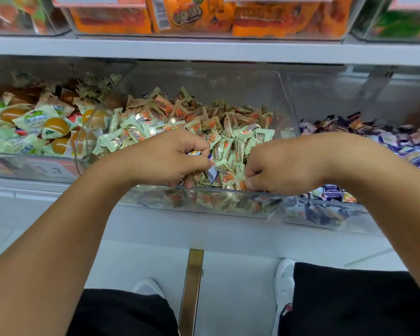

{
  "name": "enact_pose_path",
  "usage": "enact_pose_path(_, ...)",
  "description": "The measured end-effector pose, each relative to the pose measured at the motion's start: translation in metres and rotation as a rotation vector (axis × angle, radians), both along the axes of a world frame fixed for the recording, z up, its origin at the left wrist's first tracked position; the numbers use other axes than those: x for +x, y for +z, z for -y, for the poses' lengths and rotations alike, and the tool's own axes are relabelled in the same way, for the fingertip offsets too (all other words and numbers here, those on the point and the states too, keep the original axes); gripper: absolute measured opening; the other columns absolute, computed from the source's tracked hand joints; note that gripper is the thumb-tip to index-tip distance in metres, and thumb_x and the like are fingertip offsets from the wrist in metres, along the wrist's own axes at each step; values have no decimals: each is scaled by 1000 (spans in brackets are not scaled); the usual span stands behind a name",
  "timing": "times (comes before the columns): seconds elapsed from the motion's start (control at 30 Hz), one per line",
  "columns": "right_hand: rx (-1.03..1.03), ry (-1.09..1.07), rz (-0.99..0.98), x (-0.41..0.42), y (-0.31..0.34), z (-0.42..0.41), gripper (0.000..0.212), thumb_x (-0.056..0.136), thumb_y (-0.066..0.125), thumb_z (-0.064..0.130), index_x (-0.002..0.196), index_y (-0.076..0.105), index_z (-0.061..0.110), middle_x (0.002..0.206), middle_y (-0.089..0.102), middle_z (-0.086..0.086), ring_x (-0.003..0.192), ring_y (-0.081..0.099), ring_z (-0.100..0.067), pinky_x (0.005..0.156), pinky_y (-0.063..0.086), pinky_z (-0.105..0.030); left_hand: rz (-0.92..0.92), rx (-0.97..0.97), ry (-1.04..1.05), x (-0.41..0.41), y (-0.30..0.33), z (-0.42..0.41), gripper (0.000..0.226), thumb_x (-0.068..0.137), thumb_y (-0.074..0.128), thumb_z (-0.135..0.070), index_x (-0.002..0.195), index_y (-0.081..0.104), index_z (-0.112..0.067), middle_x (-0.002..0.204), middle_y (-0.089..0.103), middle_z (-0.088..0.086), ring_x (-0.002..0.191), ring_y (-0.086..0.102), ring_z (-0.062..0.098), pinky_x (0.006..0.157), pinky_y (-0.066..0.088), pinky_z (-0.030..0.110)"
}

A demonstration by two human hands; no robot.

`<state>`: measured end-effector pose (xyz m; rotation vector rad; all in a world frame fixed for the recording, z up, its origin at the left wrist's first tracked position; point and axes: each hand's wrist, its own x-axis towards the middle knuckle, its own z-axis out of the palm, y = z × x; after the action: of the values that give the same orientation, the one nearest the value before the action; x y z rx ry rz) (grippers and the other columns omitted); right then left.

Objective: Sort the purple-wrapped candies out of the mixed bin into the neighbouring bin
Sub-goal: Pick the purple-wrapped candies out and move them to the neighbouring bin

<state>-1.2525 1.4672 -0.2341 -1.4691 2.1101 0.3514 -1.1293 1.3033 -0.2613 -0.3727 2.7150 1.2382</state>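
Left hand (172,157) grips purple candies (212,174) in the mixed bin (284,105); right hand (264,172) pinches wrappers; next carry them right to the neighbouring bin (325,221)

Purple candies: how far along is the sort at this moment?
Midway. The right-hand bin already holds purple-wrapped candies. The left hand grips a few blue-purple wrappers over the middle bin; the right hand digs among the cream candies, its catch hidden. Strays deeper down cannot be ruled out.
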Motion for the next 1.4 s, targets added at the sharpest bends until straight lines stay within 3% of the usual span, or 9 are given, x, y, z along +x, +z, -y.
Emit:
enact_pose_path(0.27, -69, -54, 92, -5, 18, -11, 20, 84, 78, 30, 102, 71, 24, 90, 65, 13, 83, 60, -10, 79, 50, -32, -17, -34, -3, -5, 10, -18, 34, 100, 56, -19, 68, 48, -8, 52, 60, -4, 37, 50, 7, 41, 37, 21)
enact_pose_path(0.4, -227, -122, 101, -10, 15, -16, 24, 75, 86, 20, 96, 78, 28, 80, 69, 16, 77, 62, -3, 80, 54, -31, -13, 54, -21, -9, 9, -24, 31, 101, 55, -23, 74, 51, -10, 83, 75, 0, 46, 55, 15, 40, 36, 22)
enact_pose_path(0.6, -674, -438, 431, -47, 27, -53, 12, 81, 80, 14, 92, 79, 18, 63, 61, 4, 51, 47, -6, 50, 39, -21, -210, 254, 18, -36, 20, -41, 28, 103, 50, -27, 85, 47, -6, 88, 75, 10, 43, 47, 16, 37, 29, 18)
enact_pose_path(0.77, -711, -909, 691, -86, 17, -103, 5, 88, 68, 8, 93, 70, 10, 60, 58, -1, 49, 55, -5, 43, 47, -15, -407, 146, -73, -88, 27, -83, 28, 103, 52, -26, 79, 52, -13, 80, 73, 10, 43, 46, 8, 42, 34, 16)
enact_pose_path(0.9, -795, -1150, 629, -109, -1, -128, 5, 95, 63, 5, 94, 68, 8, 66, 58, -7, 47, 60, -7, 46, 53, -18, -534, -279, -111, -134, 17, -118, 25, 98, 57, -30, 80, 62, -14, 70, 64, 2, 68, 57, 16, 61, 36, 31)
enact_pose_path(0.97, -822, -1207, 620, -115, -7, -136, 6, 97, 62, 10, 100, 66, 7, 80, 65, -11, 56, 66, -12, 49, 56, -21, -446, -354, -134, -150, 12, -131, 20, 94, 64, -35, 110, 65, -21, 97, 69, 1, 93, 62, 20, 74, 40, 28)
enact_pose_path(1.1, -866, -1207, 456, -128, -17, -140, 19, 95, 67, 18, 111, 66, 7, 110, 66, -12, 96, 68, -24, 73, 63, -35, -285, -351, -287, -156, 8, -137, 87, 87, 75, -35, 156, 24, -27, 154, 43, 3, 136, 46, 21, 108, 42, 36)
enact_pose_path(1.23, -819, -1018, 145, -126, -9, -130, 32, 97, 57, 17, 128, 64, 13, 123, 66, -4, 111, 63, -23, 99, 50, -36, -469, -250, -178, -135, 19, -105, 49, 90, 71, -24, 136, 55, -31, 133, 61, -11, 124, 54, 1, 109, 43, 34)
enact_pose_path(1.4, -909, -526, -158, -71, 2, -87, 24, 95, 59, 19, 115, 72, 20, 106, 69, 2, 105, 64, -14, 89, 44, -22, -399, -317, 66, -81, 22, -30, 17, 92, 70, -24, 109, 71, -27, 96, 71, -13, 81, 64, -6, 79, 54, 25)
